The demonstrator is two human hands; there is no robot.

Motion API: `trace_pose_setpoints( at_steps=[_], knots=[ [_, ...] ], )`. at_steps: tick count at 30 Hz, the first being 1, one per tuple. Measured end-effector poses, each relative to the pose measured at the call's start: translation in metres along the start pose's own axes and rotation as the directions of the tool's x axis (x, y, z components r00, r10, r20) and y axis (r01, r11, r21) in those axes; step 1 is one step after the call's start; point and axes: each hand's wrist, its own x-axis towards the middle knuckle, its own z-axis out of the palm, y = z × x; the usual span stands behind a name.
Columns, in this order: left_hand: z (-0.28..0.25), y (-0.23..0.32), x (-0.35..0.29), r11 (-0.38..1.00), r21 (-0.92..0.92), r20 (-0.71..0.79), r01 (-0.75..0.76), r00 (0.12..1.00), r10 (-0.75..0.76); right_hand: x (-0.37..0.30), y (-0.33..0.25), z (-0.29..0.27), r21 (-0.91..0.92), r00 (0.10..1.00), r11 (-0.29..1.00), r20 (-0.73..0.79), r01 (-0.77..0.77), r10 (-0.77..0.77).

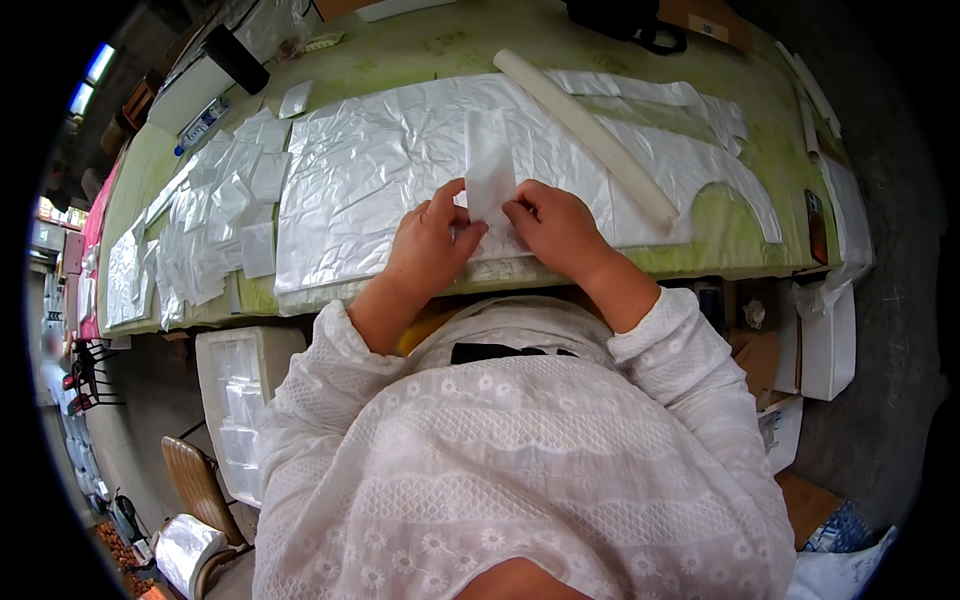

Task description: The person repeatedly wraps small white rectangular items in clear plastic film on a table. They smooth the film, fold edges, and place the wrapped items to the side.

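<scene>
A small, narrow translucent plastic bag (pixel 488 165) stands up between my hands, its top edge away from me. My left hand (pixel 432 240) has its thumb and curled fingers closed at the bag's lower left edge. On the other side my right hand (pixel 558 228) pinches the lower right edge between thumb and forefinger. Beneath both hands lies a broad stack of wrinkled clear plastic sheets (pixel 350 180). A long pale tube (pixel 590 138) rests slantwise across the sheets, to the right of my right hand.
Many small plastic bags (pixel 215 205) lie scattered on the left of the green-covered table (pixel 420 55). Behind them are a bottle (pixel 203 124) and a black cylinder (pixel 236 60). A phone (pixel 816 228) lies by the right edge. A white foam box (pixel 215 370) of bags stands below left.
</scene>
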Motion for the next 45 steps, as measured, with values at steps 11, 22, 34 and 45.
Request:
trace_pose_setpoints(
  at_steps=[11,22,34,45],
  knots=[
    [-0.001,0.007,0.027,0.986,0.16,-0.037,0.053,0.998,-0.047,0.032,-0.003,0.002,-0.174,0.985,0.969,-0.022,-0.175,0.173],
    [0.014,0.007,0.027,0.878,0.446,0.202,-0.174,0.975,0.09,0.012,-0.01,0.005,-0.069,0.982,0.98,-0.042,-0.189,0.186],
    [0.012,0.019,-0.016,0.868,0.446,0.186,-0.217,0.971,0.148,-0.036,-0.01,0.008,-0.013,0.999,0.999,-0.032,0.033,-0.034],
    [-0.006,0.02,-0.039,0.938,0.244,0.114,-0.247,0.968,0.225,-0.062,0.007,-0.012,-0.061,0.88,0.889,-0.13,0.453,-0.457]
  ],
)
